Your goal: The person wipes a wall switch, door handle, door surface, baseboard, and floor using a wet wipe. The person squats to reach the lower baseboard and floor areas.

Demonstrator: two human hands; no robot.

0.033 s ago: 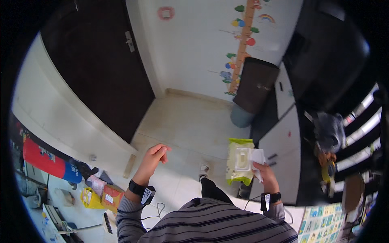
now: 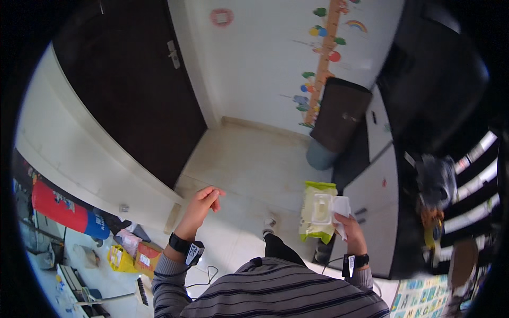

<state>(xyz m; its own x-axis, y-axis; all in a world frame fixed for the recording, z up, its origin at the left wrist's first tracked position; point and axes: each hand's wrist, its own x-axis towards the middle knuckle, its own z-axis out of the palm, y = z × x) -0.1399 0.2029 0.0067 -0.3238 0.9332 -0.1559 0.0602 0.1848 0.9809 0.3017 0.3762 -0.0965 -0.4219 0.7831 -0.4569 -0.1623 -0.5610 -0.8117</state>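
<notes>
My right hand [image 2: 351,233] is closed on a green and white pack of wet wipes [image 2: 313,222], gripping it at its right side by the raised lid. The white plastic lid [image 2: 341,205] is flipped up, and the oval opening beside it is exposed. Something white shows under my right fingers; whether it is a wipe or part of the lid, I cannot tell. To the left, my left hand [image 2: 204,204] hovers apart from the pack with its fingers curled in and nothing visible in them.
A dark door [image 2: 132,95] stands ahead left. On the right is a white cabinet [image 2: 371,212] with a dark top, beside a grey bin [image 2: 321,153]. At lower left are a red and blue punching bag [image 2: 61,209], a yellow bag [image 2: 121,258] and a brush [image 2: 141,291].
The view has shifted slightly, so the wall, bin and cabinet sit a little farther right and lower. Both hands keep the same pose, and the wipes pack stays in my right hand.
</notes>
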